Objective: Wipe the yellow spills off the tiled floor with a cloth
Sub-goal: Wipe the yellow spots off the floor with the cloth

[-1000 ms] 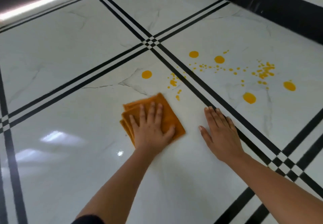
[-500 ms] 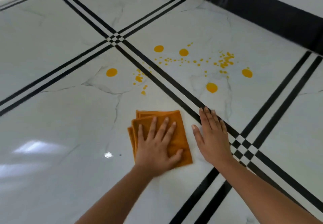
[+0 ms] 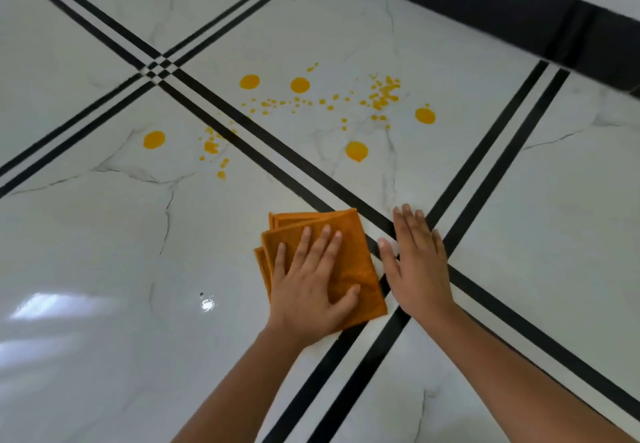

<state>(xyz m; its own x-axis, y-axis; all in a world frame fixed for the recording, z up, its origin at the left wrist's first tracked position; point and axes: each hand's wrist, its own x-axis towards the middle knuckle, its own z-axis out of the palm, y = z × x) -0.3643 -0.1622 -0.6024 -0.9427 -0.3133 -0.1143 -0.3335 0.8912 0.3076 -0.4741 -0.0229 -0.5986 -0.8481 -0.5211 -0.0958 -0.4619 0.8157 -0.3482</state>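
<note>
We look down on a glossy white tiled floor [image 3: 104,252] crossed by paired black stripes [image 3: 360,373]. A folded orange cloth [image 3: 358,252] lies flat by a stripe crossing. The left hand [image 3: 311,290] presses it with straight, spread fingers. The right hand [image 3: 417,269] rests flat on the floor just beside it, holding nothing. Yellow spills [image 3: 356,151] dot the tiles beyond the cloth.

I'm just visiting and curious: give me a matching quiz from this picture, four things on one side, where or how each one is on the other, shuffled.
1. left hand
2. right hand
3. cloth
4. yellow spills

A. folded, orange
B. flat on the bare floor
C. scattered beyond both hands
D. flat on the cloth

Pairs: 1-D, 2-B, 3-A, 4-C
</note>
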